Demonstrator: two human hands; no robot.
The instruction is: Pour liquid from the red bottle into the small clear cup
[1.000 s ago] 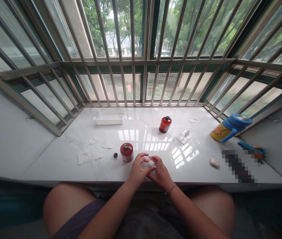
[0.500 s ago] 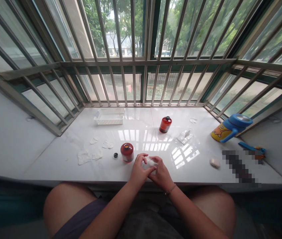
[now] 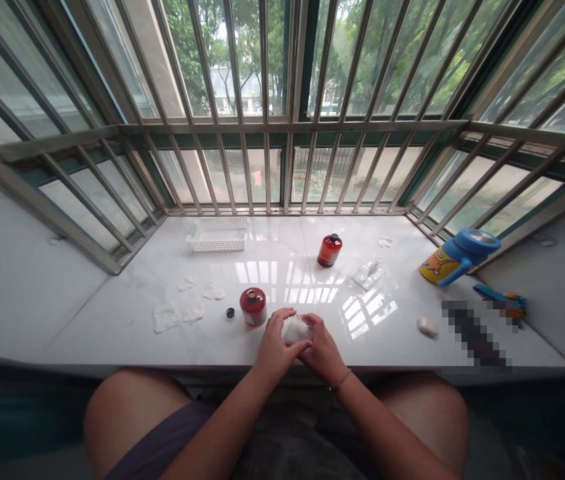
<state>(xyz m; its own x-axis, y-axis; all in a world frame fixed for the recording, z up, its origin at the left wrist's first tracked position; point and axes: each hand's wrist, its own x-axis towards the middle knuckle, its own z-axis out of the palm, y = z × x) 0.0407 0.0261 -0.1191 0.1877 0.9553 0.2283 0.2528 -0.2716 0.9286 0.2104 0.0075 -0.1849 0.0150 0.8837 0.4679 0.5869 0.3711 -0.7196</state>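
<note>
Both of my hands meet at the counter's front edge around a small whitish, partly see-through thing (image 3: 296,329); its kind is hard to make out. My left hand (image 3: 275,343) curls round its left side, thumb reaching across in front. From the right, my right hand (image 3: 321,345) grips it with bent fingers, some of them hidden. Just left of my hands stands a red bottle (image 3: 253,308) with its mouth uncapped. A black cap (image 3: 230,313) lies beside that bottle.
A second red bottle (image 3: 330,251), capped, stands farther back near a clear plastic packet (image 3: 369,274). White crumpled pieces (image 3: 165,318) lie left, with a white basket (image 3: 216,237) behind. At right are a blue-yellow mug (image 3: 457,257), a beige lump (image 3: 427,326) and a blue-orange tool (image 3: 505,299).
My fingers have shifted slightly around the whitish thing, and more of it shows between my hands. The whole view has moved a little; the objects on the counter stay put.
</note>
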